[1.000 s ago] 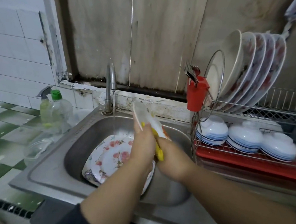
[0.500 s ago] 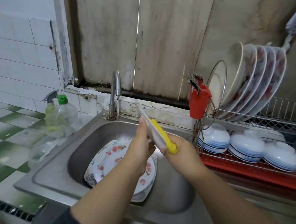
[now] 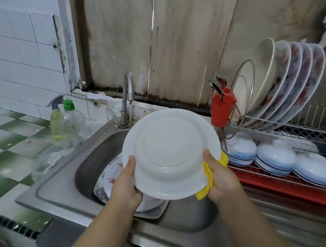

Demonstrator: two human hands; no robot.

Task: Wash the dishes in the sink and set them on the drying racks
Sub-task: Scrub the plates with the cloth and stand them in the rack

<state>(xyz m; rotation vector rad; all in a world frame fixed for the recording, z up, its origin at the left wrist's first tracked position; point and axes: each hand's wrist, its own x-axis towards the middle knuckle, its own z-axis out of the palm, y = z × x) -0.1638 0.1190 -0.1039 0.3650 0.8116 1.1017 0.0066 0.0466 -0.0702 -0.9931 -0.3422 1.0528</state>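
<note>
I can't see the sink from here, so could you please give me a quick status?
Left grip and right grip hold round white plate over steel sink. Yellow cloth under right grip. Nothing in the way.

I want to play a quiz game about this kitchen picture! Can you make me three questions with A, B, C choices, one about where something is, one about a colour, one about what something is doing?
1. Where is the red cup?
A. on the rack's left end
B. in the sink
C. on the floor

2. What colour is the cloth?
A. blue
B. yellow
C. pink

3. What is the tap doing?
A. running
B. off
C. broken off

Answers:
1 A, the red cup hangs at the rack.
2 B, the cloth in the right hand is yellow.
3 A, water falls from the tap.
</note>
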